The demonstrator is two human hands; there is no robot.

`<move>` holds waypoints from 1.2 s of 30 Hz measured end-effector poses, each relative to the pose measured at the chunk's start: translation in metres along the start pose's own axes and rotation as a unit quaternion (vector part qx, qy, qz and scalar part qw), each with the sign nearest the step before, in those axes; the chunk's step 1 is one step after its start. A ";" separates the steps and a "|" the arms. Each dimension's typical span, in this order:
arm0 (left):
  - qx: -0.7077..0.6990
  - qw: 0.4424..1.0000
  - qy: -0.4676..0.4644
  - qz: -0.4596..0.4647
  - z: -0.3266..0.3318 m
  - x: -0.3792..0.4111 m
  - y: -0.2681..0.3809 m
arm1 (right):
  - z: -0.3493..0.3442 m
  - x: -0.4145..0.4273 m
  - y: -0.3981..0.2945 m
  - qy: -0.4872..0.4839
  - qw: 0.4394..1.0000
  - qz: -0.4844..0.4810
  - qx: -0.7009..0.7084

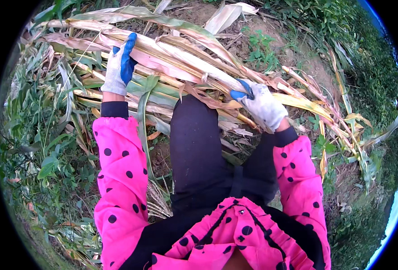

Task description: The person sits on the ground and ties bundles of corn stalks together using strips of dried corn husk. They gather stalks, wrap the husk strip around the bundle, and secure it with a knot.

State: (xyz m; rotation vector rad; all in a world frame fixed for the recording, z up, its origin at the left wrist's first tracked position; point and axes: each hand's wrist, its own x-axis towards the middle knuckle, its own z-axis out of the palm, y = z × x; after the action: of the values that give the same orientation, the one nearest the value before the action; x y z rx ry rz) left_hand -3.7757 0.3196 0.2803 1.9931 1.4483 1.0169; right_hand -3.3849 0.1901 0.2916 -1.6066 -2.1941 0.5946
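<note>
A bundle of dry corn stalks (185,55) lies across the ground in front of me, with papery tan leaves and some green ones. My left hand (119,65), in a white knit glove with blue coating, rests against the stalks on the left. Its fingers point away from me, and I see nothing held in them. Toward the right end, my right hand (261,103) wears a matching glove and grips stalks between thumb and fingers; its palm side is hidden. My dark-trousered knee (195,114) touches the near side of the bundle.
Leafy green plants (47,165) crowd the left. More loose stalks (334,121) spread on the right. Bare soil (307,60) and a small green weed (261,47) show beyond the bundle. A pale corn tassel (158,202) lies beside my thigh.
</note>
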 end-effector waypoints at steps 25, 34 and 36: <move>-0.626 0.718 -0.056 -0.300 0.094 -0.076 -0.014 | -0.071 -0.033 0.027 -0.166 0.968 0.084 -0.170; -0.944 0.318 0.087 -0.028 0.090 -0.055 0.090 | -0.079 -0.134 -0.028 -0.188 0.978 0.053 0.071; -0.932 0.359 0.036 -0.027 0.115 -0.074 0.113 | -0.072 -0.176 -0.026 -0.180 0.963 0.166 0.110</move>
State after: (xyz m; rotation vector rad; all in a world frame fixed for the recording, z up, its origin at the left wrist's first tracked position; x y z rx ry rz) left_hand -3.6307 0.2185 0.2714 0.0294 -0.2796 1.4094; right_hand -3.3180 0.0238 0.3598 -1.8736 -2.0039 1.2696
